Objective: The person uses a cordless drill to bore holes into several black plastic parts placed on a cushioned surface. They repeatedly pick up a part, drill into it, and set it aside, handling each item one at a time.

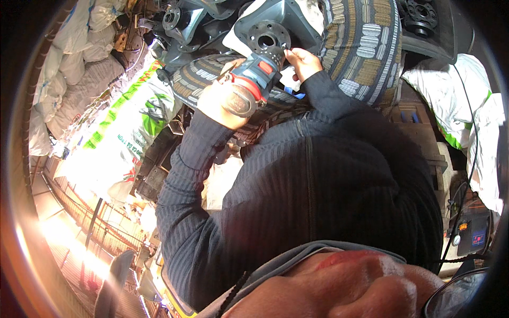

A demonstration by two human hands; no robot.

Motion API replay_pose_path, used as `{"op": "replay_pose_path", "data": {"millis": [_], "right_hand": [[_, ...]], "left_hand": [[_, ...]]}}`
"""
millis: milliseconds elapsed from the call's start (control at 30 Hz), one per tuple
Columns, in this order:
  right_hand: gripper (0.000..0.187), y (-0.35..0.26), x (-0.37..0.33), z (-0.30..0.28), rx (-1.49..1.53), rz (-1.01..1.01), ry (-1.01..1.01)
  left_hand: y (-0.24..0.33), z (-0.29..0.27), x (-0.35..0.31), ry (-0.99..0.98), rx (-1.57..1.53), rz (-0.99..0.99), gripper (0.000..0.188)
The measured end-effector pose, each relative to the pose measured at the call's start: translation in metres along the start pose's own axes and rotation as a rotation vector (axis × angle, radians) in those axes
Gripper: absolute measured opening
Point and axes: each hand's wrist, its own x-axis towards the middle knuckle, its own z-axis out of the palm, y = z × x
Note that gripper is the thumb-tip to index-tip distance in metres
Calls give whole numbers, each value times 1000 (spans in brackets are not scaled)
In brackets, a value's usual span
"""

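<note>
My left hand [216,100] is wrapped round a grey-blue cordless drill [255,76] with red accents. Its front end points at a dark grey metal casting [275,26] with a round flange and a ring of small holes about a central opening. Beside the drill's nose, close to the flange rim, my right hand [303,62] has thumb and forefinger pinched together. What lies between those fingertips is too small to make out. A patterned, striped cushion-like cloth [366,45] curves beneath the casting and past both hands.
More grey castings [183,24] are heaped at the far left. Another flanged part [419,16] sits in a dark tray [442,40] at the far right. Filled white sacks [119,143] stand on the left, white bags [450,87] on the right. A black cable [473,124] hangs there.
</note>
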Motion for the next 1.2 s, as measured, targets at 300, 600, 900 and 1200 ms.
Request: {"op": "replay_pose_path", "data": {"millis": [300, 600, 900, 1200], "right_hand": [[27, 0, -2, 2, -50, -64, 8], [25, -9, -2, 3, -84, -65, 10], [37, -8, -17, -17, 372, 166, -121], [55, -13, -33, -24, 294, 170, -574]], "left_hand": [[-5, 12, 17, -42, -345, -231, 64], [-2, 25, 13, 37, 66, -58, 46], [22, 20, -42, 186, -355, -194, 48], [19, 47, -77, 63, -292, -194, 49]]}}
